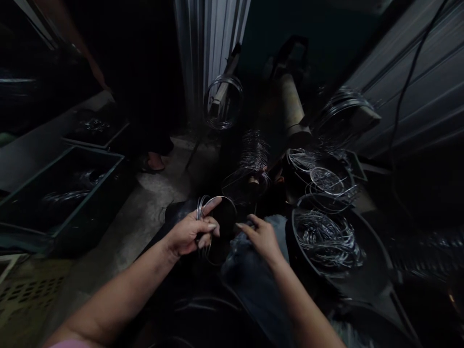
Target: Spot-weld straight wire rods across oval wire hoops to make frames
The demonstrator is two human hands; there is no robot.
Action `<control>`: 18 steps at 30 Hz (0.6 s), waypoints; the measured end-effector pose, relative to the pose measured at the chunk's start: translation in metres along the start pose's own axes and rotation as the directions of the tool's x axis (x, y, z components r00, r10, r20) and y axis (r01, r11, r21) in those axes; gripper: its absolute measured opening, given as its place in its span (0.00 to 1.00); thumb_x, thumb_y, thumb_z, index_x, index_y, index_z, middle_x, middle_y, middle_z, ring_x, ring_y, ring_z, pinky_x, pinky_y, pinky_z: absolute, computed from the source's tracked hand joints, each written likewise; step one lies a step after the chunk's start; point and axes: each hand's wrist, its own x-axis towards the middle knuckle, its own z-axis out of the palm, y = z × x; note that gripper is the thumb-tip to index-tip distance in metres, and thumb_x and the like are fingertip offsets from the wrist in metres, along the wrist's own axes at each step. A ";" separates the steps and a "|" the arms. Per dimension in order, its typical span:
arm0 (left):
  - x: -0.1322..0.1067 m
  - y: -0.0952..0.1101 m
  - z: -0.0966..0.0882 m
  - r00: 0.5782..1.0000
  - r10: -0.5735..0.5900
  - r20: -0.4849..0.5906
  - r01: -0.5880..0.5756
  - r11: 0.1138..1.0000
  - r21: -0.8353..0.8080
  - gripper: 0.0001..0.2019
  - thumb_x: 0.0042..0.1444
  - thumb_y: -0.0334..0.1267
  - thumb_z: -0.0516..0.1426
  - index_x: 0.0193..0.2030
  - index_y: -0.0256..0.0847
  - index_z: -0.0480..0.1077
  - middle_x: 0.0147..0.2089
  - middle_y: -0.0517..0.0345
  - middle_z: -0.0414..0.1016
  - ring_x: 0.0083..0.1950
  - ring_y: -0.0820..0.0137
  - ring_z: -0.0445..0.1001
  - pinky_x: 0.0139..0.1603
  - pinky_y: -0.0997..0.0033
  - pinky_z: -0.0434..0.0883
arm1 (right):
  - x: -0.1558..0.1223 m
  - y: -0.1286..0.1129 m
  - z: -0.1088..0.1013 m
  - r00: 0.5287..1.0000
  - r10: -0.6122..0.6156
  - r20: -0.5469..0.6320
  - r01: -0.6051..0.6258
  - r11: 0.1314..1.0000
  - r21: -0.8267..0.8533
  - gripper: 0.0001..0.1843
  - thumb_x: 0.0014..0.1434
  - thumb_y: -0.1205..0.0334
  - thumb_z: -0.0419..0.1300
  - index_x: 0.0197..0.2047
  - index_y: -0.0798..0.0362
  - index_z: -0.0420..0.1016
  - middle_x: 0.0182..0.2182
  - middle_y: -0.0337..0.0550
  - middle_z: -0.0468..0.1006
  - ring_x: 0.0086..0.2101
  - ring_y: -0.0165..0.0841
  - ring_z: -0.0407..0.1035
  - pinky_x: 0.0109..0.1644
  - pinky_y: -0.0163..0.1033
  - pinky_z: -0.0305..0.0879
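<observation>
Right hand [264,238] clear of basin rim [296,237]

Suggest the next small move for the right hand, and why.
Probably bring the right hand in to pinch the right side of the wire loops: the left hand grips them on the opposite side, that edge looks unsupported, and the right hand is close by with nothing clearly visible in it.

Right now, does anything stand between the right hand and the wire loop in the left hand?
Nothing visible does: the right hand faces the wire loop in the left hand, with the blue cloth below, not between.
</observation>
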 end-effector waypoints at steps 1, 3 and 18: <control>0.000 0.001 0.004 0.998 -0.023 0.056 0.025 0.999 -0.028 0.34 0.47 0.26 0.53 0.63 0.47 0.51 0.28 0.60 0.71 0.13 0.84 0.59 0.18 0.80 0.55 | -0.002 -0.002 0.008 0.999 -0.035 0.036 0.035 0.999 0.020 0.17 0.47 0.51 0.62 0.35 0.55 0.74 0.24 0.39 0.72 0.26 0.33 0.64 0.28 0.34 0.59; 0.000 0.002 0.011 0.991 -0.059 0.118 0.067 0.996 -0.060 0.32 0.47 0.26 0.53 0.61 0.46 0.55 0.28 0.58 0.71 0.13 0.83 0.60 0.18 0.80 0.55 | -0.004 -0.008 0.017 0.994 -0.068 0.086 0.062 0.996 0.068 0.12 0.50 0.53 0.59 0.30 0.53 0.74 0.23 0.39 0.71 0.26 0.32 0.63 0.28 0.33 0.58; 0.015 -0.045 0.026 0.965 -0.103 -0.243 0.145 0.976 0.161 0.23 0.46 0.30 0.58 0.52 0.35 0.67 0.29 0.56 0.73 0.27 0.73 0.72 0.34 0.70 0.68 | -0.030 -0.002 -0.030 0.946 0.123 -0.300 -0.046 0.966 0.254 0.17 0.50 0.51 0.61 0.38 0.56 0.74 0.26 0.41 0.71 0.24 0.30 0.63 0.27 0.34 0.60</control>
